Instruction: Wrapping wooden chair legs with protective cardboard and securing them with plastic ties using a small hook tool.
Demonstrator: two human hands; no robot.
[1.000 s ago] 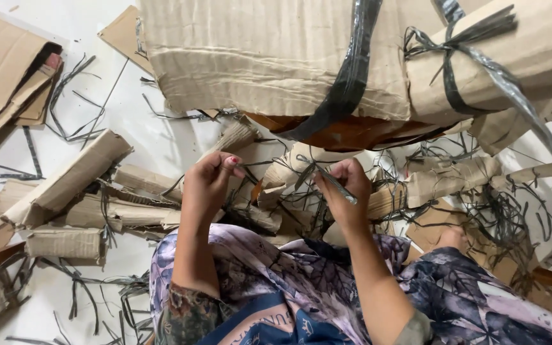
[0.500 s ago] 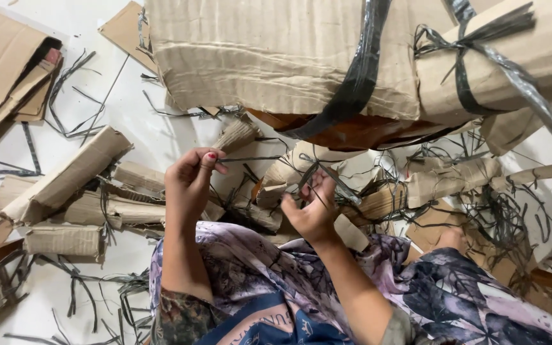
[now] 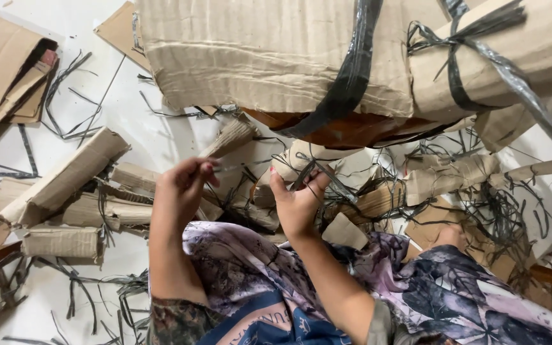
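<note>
The left hand sits at about 8 o'clock from frame centre, fingers curled tight, pinching one end of a thin dark strap. The right hand is just beside it, near centre, fingers half closed around the same strap, thumb up; the strap runs between the two hands and on toward 2 o'clock. Whether the right fingers fully clamp it I cannot tell.

At 12 o'clock a big cardboard bundle fills the top, bound by a black band. At 1 o'clock a second bundle is tied with knotted dark strapping.

Cardboard rolls lie at 9 o'clock on the white floor, with loose strap scraps scattered among them. A flat box lies at 10 o'clock. More rolls and tangled straps lie at 3 o'clock. The person's patterned clothing covers the 5 o'clock corner.
</note>
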